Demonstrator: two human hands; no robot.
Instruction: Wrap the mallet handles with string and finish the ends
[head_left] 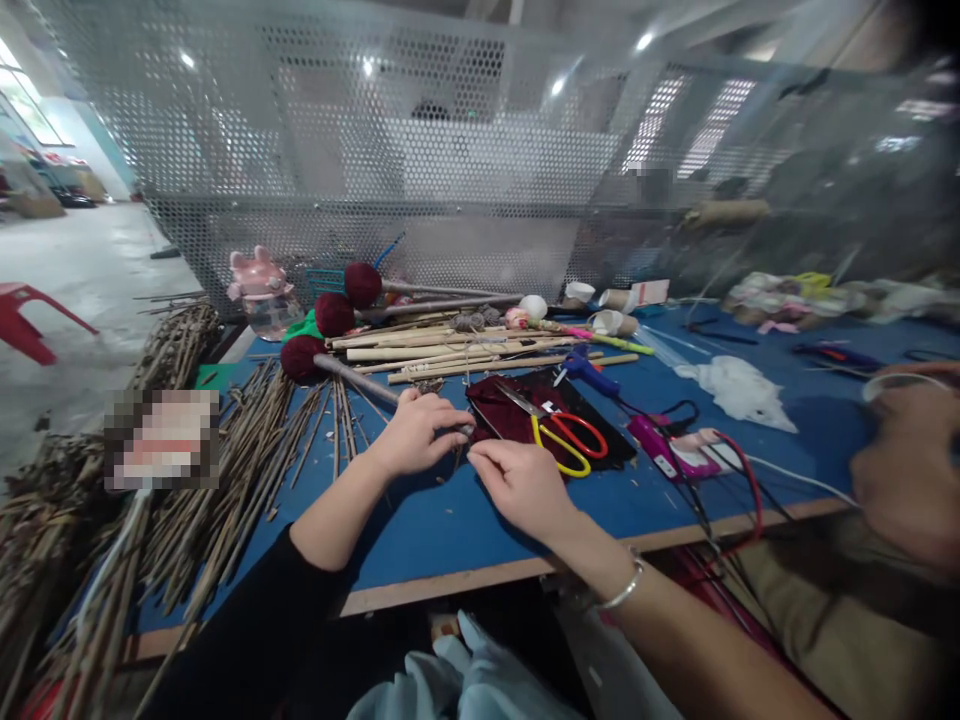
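Note:
My left hand [421, 432] is closed around a grey-wrapped stick [358, 379] that lies slanted over the table. A dark red fuzzy ball [302, 357] sits on its far left end; the near end pokes out by my left fingertips. Just beside that end my right hand [523, 482] is closed in a pinch, and what it holds is too small to make out. Behind my right hand, scissors [561, 436] with red and yellow handles lie partly open on dark red cloth [491, 400]. Two more dark red balls [363, 285] on grey stems rest at the back.
Bundles of thin brown twigs [225, 480] cover the left side. Pale wooden sticks [450, 352] lie behind my hands. A blue glue gun [591, 374], a purple device [660, 445] with cables and white plastic [739, 392] are at right, near another person's hand [904, 460]. A perforated metal screen [420, 170] stands behind.

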